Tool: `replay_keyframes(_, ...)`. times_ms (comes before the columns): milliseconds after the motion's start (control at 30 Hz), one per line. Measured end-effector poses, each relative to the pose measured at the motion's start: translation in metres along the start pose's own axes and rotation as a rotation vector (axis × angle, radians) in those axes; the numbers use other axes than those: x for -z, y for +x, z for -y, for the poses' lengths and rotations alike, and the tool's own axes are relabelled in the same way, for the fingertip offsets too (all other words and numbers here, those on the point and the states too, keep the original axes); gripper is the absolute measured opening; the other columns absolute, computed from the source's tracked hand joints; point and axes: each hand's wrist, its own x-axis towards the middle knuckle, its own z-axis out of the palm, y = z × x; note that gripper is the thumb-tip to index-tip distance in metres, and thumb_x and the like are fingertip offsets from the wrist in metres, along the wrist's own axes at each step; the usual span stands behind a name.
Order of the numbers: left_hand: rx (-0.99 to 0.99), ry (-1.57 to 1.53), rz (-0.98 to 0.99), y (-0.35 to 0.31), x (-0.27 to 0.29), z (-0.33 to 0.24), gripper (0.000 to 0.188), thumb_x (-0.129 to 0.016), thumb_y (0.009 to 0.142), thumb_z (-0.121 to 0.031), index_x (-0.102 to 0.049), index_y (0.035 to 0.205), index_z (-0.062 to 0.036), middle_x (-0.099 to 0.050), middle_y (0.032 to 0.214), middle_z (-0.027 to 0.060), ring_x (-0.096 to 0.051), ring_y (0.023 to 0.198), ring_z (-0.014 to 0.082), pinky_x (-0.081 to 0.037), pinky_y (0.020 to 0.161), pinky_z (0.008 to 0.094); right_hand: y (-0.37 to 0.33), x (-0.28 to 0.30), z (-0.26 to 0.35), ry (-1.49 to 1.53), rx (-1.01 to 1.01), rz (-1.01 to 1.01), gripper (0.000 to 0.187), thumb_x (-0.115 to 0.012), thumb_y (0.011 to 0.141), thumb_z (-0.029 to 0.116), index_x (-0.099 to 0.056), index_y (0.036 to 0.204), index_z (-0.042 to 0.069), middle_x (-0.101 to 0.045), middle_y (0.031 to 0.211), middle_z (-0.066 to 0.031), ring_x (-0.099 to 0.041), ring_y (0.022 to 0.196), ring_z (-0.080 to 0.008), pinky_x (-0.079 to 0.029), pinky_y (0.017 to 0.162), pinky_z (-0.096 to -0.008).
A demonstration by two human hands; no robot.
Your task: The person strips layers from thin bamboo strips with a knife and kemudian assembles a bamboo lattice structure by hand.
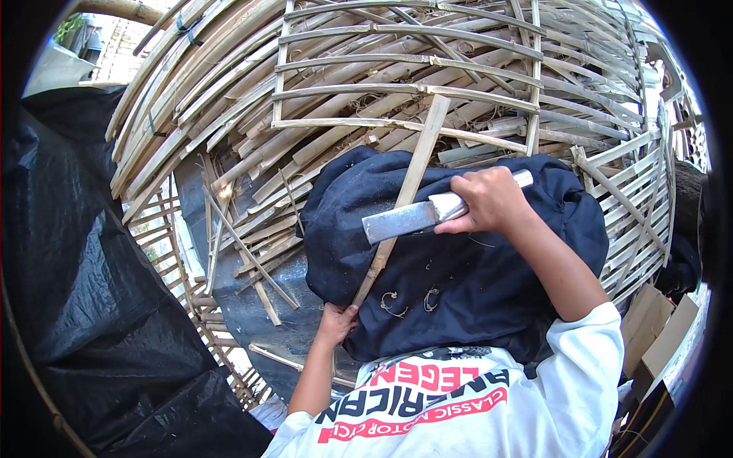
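Observation:
A long flat bamboo strip [416,164] slants up and away across my lap, its near end gripped by my left hand [337,322]. My right hand [487,200] is closed round the pale metallic handle of a broad-bladed knife [398,222]. The blade lies across the strip near its middle; I cannot tell whether it presses into it. Under both is a dark cloth [473,267] draped over my legs. Two small curls of shaving [393,305] rest on the cloth.
Beyond my lap lies a big pile of split bamboo strips [229,91], with a bamboo lattice frame [408,65] on top. Black plastic sheeting [99,252] hangs at the left. A slatted bamboo panel [630,198] and cardboard pieces [664,336] are at the right.

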Motion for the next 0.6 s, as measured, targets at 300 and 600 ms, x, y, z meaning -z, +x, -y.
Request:
replay_keyframes(300, -0.079, 0.113, 0.037, 0.005, 0.001, -0.021, 0.048, -0.061, 0.092, -0.041, -0.065, 0.069, 0.0004, -0.055, 0.060, -0.0048, -0.043, 0.052, 0.0035, -0.033, 0.049, 0.0218, 0.035, -0.008, -0.020, -0.117, -0.030, -0.190, 0.072, -0.060, 0.065, 0.078, -0.055, 0.064, 0.006, -0.059, 0.057, -0.0110, -0.063, 0.055, -0.0292, -0.048, 0.050, -0.0389)
replay_keyframes(600, -0.104, 0.203, 0.081, 0.010, 0.005, -0.022, 0.048, -0.060, 0.093, -0.042, -0.067, 0.075, 0.0019, -0.059, 0.065, -0.0038, -0.048, 0.058, 0.0042, -0.037, 0.052, 0.0228, 0.010, 0.032, 0.024, -0.119, -0.050, -0.071, 0.071, -0.057, 0.072, 0.075, -0.058, 0.064, 0.005, -0.060, 0.056, -0.0143, -0.064, 0.054, -0.0318, -0.050, 0.050, -0.0395)
